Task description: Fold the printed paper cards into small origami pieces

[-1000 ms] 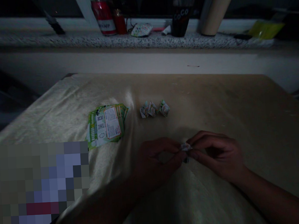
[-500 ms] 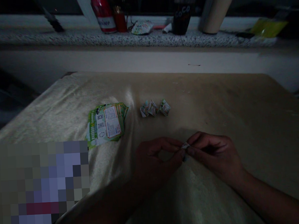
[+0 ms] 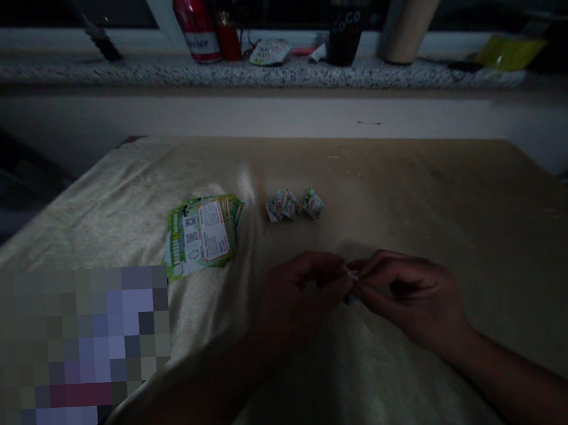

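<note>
A small folded piece of printed paper (image 3: 353,275) is pinched between my two hands above the table, mostly hidden by the fingers. My left hand (image 3: 305,294) grips it from the left with thumb and forefinger. From the right, my right hand (image 3: 414,294) pinches it with its fingertips, which touch or nearly touch those of the left. Beyond the hands, three folded paper shapes (image 3: 290,206) stand in a row, two of them close together. To their left lies a fanned stack of green printed leaflets (image 3: 202,232).
A pale cloth (image 3: 121,202) covers the table. Behind it, a speckled stone sill (image 3: 148,70) holds a red can (image 3: 197,30), a red bottle (image 3: 228,38), a crumpled packet (image 3: 270,51), a dark cup (image 3: 344,35), a tan cylinder (image 3: 412,22) and a yellow packet (image 3: 511,51). The lower left is pixelated.
The fingers of both hands have shifted slightly around the folded paper, covering more of it. The paper shapes and leaflets have stayed where they were.
</note>
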Motion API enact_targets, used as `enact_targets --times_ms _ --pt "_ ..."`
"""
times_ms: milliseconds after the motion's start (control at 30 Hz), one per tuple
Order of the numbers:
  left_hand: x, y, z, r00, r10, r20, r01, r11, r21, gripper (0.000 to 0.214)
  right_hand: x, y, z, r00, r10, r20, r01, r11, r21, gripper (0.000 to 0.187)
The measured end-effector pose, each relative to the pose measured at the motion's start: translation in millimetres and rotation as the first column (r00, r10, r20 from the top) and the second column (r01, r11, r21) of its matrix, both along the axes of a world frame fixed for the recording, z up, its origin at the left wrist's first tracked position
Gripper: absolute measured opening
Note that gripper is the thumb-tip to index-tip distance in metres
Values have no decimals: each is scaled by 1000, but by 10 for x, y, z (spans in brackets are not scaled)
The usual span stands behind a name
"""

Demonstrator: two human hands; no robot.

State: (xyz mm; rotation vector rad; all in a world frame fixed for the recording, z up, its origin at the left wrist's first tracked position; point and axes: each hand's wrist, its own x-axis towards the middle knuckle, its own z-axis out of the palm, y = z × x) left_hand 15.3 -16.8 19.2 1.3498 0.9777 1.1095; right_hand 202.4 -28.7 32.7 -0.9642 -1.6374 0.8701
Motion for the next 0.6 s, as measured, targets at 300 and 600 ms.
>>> enact_targets --times_ms 300,600 --pt "-24 24 44 987 -83 -139 122 943 309 15 16 -15 -66 994 -92 55 84 986 144 14" --pt "-34 8 40 983 -156 -93 177 933 312 12 54 6 -106 975 220 32 -216 971 -97 17"
